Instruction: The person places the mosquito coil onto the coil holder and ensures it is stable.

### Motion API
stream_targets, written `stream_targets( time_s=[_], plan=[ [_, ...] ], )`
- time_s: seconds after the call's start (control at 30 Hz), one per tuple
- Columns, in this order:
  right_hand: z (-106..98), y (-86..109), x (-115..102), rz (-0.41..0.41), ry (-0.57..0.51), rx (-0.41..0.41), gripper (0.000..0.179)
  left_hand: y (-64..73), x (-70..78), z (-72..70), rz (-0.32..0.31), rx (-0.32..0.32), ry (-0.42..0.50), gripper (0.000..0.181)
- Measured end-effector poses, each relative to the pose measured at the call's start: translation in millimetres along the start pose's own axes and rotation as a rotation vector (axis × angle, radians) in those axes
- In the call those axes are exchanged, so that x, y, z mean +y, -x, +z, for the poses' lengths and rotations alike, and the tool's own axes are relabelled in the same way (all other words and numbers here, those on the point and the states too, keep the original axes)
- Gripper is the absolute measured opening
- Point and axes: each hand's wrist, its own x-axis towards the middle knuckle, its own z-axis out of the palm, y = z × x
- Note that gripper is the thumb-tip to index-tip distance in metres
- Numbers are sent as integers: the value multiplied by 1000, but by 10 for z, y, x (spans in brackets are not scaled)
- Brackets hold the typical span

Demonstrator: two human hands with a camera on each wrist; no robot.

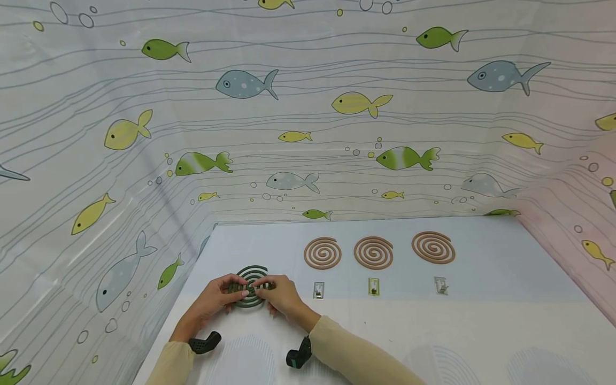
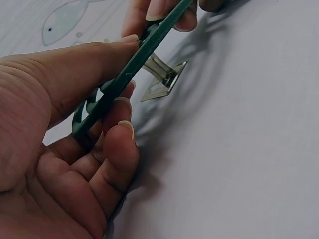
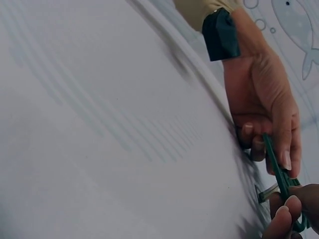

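Note:
A dark green mosquito coil (image 1: 249, 305) is held level between both hands at the left of the table. My left hand (image 1: 215, 297) pinches its left side, thumb on top and fingers curled beneath. From the right, my right hand (image 1: 285, 295) grips the coil near its centre, with fingertips close to the left thumb. Under the coil, a small metal coil stand (image 2: 164, 82) shows in the left wrist view, its flat base on the white table and its upright reaching the coil's underside. The head view hides this stand behind coil and hands.
Three brown coils (image 1: 322, 253) lie in a row at the back. In front of them are three small metal stands (image 1: 318, 290), one under each coil. Fish-patterned sheeting (image 1: 289, 155) walls the white table (image 1: 361, 342) at the back and sides.

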Motion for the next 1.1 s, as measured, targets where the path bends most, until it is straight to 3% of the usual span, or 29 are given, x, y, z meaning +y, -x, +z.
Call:
stream_targets(
  time_s=[0.47, 1.1],
  plan=[
    [-1, -7, 0, 13, -11, 22, 16, 12, 18, 3, -13, 2, 8, 46],
    [36, 11, -24, -20, 115, -29, 17, 25, 40, 13, -19, 18, -13, 43]
  ],
)
